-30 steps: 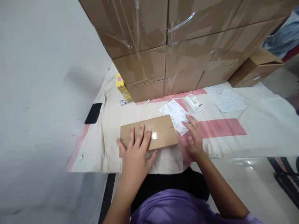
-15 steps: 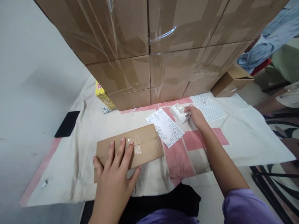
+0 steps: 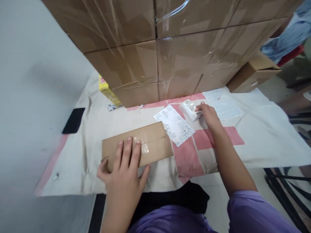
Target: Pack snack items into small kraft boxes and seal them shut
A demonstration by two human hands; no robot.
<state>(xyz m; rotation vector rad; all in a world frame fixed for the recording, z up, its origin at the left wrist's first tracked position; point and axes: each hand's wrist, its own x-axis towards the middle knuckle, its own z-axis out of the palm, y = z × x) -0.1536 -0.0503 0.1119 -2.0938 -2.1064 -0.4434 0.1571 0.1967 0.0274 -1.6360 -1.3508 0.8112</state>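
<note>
My left hand (image 3: 125,174) spreads over the carton (image 3: 156,142), lengthwise roughly along the counter's near edge (image 3: 73,189). My right hand (image 3: 209,114) curls at the tape dispenser (image 3: 188,110), pinch unclear.

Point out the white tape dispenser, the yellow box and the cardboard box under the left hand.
White tape dispenser (image 3: 189,112), head view: its body.
Yellow box (image 3: 109,93), head view: its side.
Cardboard box (image 3: 148,136), head view: its top.
</note>
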